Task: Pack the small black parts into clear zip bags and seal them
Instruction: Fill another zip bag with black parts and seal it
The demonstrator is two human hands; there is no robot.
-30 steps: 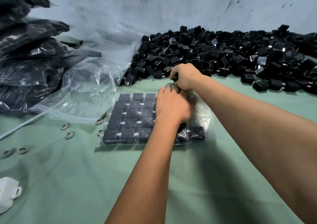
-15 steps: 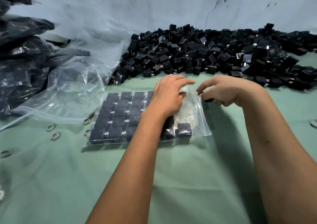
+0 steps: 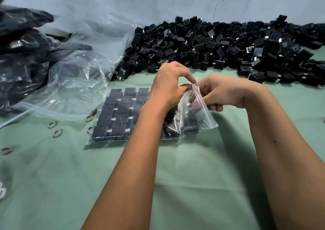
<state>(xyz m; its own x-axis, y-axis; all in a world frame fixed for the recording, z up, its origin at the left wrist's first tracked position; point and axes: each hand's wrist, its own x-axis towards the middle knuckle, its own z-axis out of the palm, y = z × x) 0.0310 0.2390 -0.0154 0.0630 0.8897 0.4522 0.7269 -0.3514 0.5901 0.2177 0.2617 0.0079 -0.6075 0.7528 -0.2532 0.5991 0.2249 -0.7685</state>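
Two bare forearms reach out over the green cloth [image 3: 175,177]. The left hand [image 3: 168,85] and right hand [image 3: 223,92] each pinch the raised open end of the clear zip bag [image 3: 202,113], which lies on the cloth packed with rows of black parts [image 3: 121,113]. Beyond, a loose pile of black parts [image 3: 219,48] lies against the wall.

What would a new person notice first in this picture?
First, the two hands at the centre: the left hand and the right hand pinch the raised mouth of a clear zip bag filled with rows of black parts. Behind, a big heap of loose black parts lies along the wall.
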